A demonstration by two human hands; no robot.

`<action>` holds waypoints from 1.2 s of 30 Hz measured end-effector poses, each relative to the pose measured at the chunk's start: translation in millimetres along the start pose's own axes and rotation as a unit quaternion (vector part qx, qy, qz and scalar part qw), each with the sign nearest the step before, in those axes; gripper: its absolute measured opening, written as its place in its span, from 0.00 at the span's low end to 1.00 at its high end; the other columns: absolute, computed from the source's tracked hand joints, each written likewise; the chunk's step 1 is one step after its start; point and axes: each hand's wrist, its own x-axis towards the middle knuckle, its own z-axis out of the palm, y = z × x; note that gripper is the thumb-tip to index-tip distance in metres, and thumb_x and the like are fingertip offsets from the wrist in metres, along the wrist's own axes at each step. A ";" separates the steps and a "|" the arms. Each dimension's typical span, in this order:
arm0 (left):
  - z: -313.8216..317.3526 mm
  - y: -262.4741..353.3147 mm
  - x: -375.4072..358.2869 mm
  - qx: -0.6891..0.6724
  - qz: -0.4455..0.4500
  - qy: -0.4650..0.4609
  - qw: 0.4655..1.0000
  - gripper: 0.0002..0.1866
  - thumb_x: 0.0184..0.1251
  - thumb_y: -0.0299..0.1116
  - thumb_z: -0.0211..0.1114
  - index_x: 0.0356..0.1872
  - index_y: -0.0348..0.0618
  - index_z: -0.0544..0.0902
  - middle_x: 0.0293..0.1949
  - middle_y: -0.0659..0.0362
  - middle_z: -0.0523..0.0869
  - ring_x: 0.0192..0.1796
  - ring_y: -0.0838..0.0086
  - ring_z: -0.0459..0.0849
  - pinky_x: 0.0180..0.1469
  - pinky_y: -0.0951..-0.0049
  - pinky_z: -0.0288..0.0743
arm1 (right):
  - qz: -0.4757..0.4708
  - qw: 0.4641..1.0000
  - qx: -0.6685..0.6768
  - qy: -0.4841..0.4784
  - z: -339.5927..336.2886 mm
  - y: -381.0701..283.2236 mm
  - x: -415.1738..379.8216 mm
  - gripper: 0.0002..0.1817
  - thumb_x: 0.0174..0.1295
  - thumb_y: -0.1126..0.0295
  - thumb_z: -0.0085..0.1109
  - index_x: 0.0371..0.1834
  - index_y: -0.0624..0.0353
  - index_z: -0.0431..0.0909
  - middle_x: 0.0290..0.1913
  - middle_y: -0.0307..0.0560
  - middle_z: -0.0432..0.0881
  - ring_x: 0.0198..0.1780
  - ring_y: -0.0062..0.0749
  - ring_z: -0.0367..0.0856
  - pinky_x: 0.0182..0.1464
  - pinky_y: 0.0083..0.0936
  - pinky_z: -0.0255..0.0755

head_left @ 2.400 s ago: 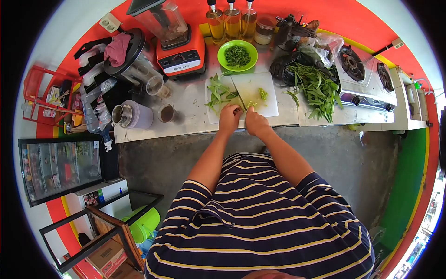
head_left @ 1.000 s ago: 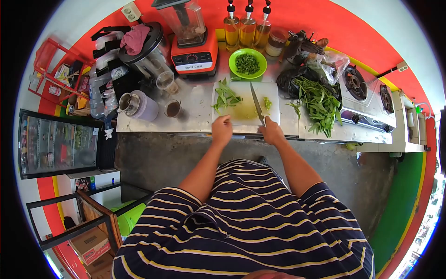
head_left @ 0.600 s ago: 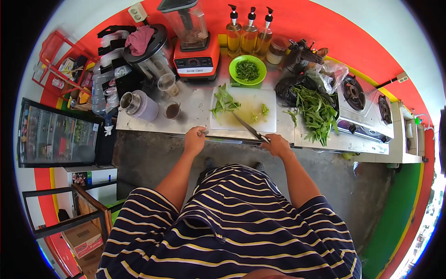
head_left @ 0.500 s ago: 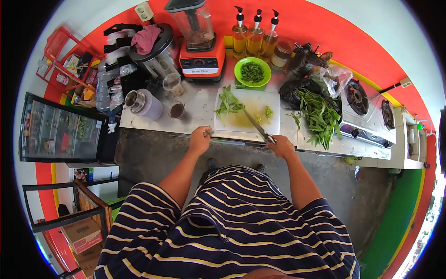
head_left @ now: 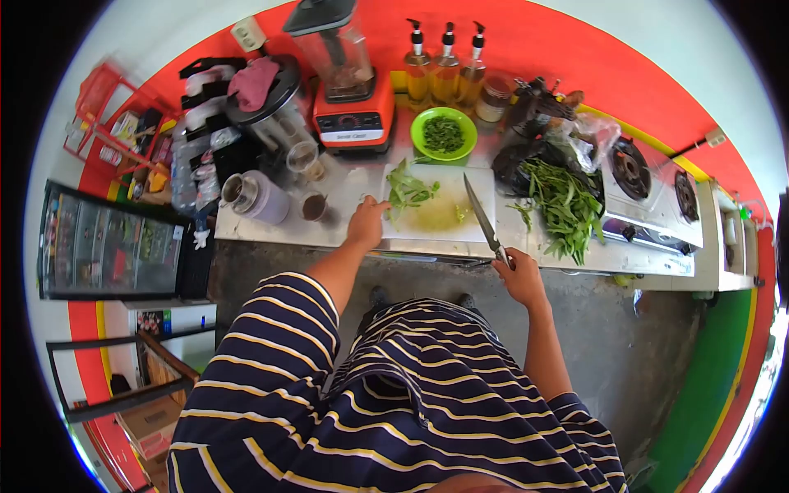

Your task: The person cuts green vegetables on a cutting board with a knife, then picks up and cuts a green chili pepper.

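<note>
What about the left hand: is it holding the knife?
No, the knife is in the right hand, while the left hand is near the leaves on the cutting board.

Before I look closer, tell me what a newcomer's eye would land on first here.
Probably the red blender at the back of the counter, against the red wall. Next, the lime-green bowl of chopped greens beyond the white cutting board, and the long knife in the right hand.

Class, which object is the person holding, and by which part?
The right hand holds the knife by its handle. Whether the left hand holds anything cannot be told.
</note>
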 end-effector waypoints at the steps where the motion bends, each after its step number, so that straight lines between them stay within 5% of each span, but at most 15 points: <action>1: -0.1 -5.5 4.8 -0.004 0.014 -0.006 1.000 0.23 0.55 0.15 0.62 0.50 0.53 0.84 0.48 0.51 0.77 0.54 0.52 0.79 0.56 0.57 0.75 | 0.009 1.000 0.002 0.012 -5.3 -0.5 -5.1 0.16 0.63 0.57 0.68 0.46 0.56 0.84 0.27 0.53 0.84 0.30 0.50 0.82 0.36 0.41 0.72; 7: -21.4 5.8 24.9 0.039 0.058 -0.100 0.993 0.14 0.57 0.25 0.73 0.45 0.52 0.86 0.51 0.57 0.76 0.57 0.57 0.78 0.58 0.58 0.76 | 0.012 0.998 -0.004 0.055 -22.5 6.9 -28.2 0.16 0.62 0.59 0.68 0.44 0.61 0.83 0.25 0.55 0.81 0.28 0.50 0.79 0.34 0.41 0.70; 13: -21.4 5.5 31.3 0.084 0.064 -0.133 0.985 0.08 0.59 0.27 0.74 0.38 0.50 0.86 0.52 0.59 0.75 0.59 0.60 0.76 0.58 0.59 0.76 | 0.034 0.999 0.038 0.018 -23.3 13.1 -38.6 0.14 0.63 0.63 0.67 0.44 0.62 0.83 0.23 0.51 0.82 0.23 0.38 0.80 0.30 0.35 0.71; 19: -31.7 6.1 30.2 -0.057 0.072 -0.012 0.996 0.05 0.61 0.27 0.71 0.37 0.45 0.86 0.49 0.56 0.79 0.55 0.58 0.76 0.56 0.60 0.75 | 0.035 0.998 0.037 -0.040 -23.3 7.6 -31.6 0.14 0.63 0.63 0.68 0.43 0.63 0.83 0.23 0.48 0.84 0.23 0.31 0.82 0.30 0.31 0.74; 24: -68.4 20.8 35.0 -0.236 0.027 0.032 0.971 0.04 0.70 0.27 0.66 0.41 0.38 0.83 0.42 0.54 0.88 0.45 0.67 0.86 0.49 0.69 0.77 | -0.012 0.995 -0.014 -0.100 -5.8 15.0 -13.7 0.16 0.63 0.63 0.67 0.46 0.64 0.83 0.24 0.51 0.85 0.26 0.37 0.85 0.34 0.35 0.76; 30: -98.8 35.8 20.7 -0.352 0.013 0.022 0.936 0.07 0.76 0.28 0.61 0.46 0.34 0.78 0.40 0.56 0.88 0.44 0.76 0.86 0.51 0.76 0.76 | -0.026 0.985 -0.057 -0.164 11.4 37.3 23.1 0.18 0.60 0.60 0.68 0.48 0.62 0.84 0.29 0.56 0.87 0.33 0.48 0.87 0.40 0.40 0.77; 36: -67.6 38.9 -22.5 -0.412 -0.087 0.063 0.905 0.06 0.76 0.28 0.61 0.45 0.35 0.79 0.37 0.58 0.87 0.42 0.76 0.86 0.49 0.75 0.76 | -0.108 0.976 -0.148 -0.116 6.0 53.9 47.4 0.20 0.61 0.59 0.68 0.51 0.60 0.85 0.35 0.59 0.88 0.41 0.55 0.87 0.47 0.44 0.77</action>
